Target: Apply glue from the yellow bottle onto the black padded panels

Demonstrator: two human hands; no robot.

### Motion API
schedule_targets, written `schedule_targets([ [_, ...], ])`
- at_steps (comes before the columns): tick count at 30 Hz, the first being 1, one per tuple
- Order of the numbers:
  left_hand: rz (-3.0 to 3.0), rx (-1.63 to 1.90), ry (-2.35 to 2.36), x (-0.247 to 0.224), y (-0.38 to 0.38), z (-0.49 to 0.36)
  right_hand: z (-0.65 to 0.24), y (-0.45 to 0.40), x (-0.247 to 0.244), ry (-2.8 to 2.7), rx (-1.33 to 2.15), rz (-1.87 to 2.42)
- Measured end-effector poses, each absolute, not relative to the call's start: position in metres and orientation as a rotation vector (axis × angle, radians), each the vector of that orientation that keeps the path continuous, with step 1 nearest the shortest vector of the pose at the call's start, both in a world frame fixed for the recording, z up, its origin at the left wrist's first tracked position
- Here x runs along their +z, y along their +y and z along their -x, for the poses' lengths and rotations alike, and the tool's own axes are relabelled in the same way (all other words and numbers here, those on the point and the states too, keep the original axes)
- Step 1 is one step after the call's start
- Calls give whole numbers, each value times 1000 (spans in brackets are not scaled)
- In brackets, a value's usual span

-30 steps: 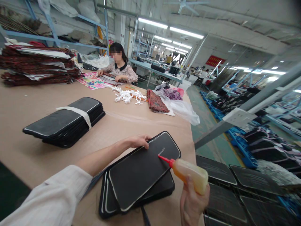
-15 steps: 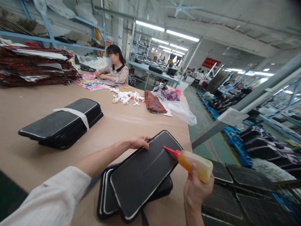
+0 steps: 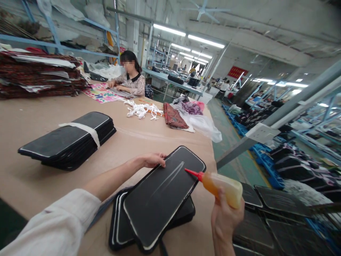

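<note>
My left hand (image 3: 154, 160) grips the upper left edge of a black rounded panel (image 3: 162, 199), which lies tilted across a stack of similar panels (image 3: 121, 227). Thin pale streaks run along the panel's face, and a whitish line follows its rim. Wrapped around a squeeze bottle (image 3: 223, 186) of amber liquid is my right hand (image 3: 227, 213). The bottle's red nozzle points left, over the panel's upper right part; whether its tip touches the surface I cannot tell.
A strapped stack of black panels (image 3: 69, 138) lies on the brown table (image 3: 128, 142) at left. Across it sits a person (image 3: 133, 81) beside patterned cloth. White strips (image 3: 141, 110) and folded red fabric (image 3: 174, 116) lie farther back. A metal post (image 3: 239, 145) slants at right.
The streak on the panel's face has become a longer, doubled pale mark. The bottle and my right hand have shifted slightly right and down relative to the panel.
</note>
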State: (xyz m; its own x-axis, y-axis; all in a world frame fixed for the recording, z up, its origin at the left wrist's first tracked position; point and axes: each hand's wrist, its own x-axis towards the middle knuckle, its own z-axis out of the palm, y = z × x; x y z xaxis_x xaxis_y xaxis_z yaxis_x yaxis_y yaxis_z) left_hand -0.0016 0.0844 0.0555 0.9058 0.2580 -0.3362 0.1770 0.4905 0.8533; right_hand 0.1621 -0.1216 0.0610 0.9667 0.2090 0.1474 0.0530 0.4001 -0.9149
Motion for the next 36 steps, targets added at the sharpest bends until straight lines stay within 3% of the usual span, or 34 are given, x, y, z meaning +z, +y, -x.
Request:
schedule_targets([
  [5, -1025, 73, 477, 43, 90, 1, -131, -149, 26, -307, 279, 1272],
  [9, -1013, 101, 505, 38, 98, 6, -107, -176, 12, -478, 229, 1674],
  [16, -1036, 16, 449, 47, 93, 5, -160, -133, 54, -301, 51, 1187],
  [24, -1016, 51, 487, 30, 98, 7, -125, -171, 4, -350, 341, 1399],
  [32, -1040, 17, 453, 41, 90, 1, -147, -142, 54, -269, 114, 1214],
  [36, -1103, 16, 465, 53, 81, -2, -139, -150, 42, -327, 200, 1268],
])
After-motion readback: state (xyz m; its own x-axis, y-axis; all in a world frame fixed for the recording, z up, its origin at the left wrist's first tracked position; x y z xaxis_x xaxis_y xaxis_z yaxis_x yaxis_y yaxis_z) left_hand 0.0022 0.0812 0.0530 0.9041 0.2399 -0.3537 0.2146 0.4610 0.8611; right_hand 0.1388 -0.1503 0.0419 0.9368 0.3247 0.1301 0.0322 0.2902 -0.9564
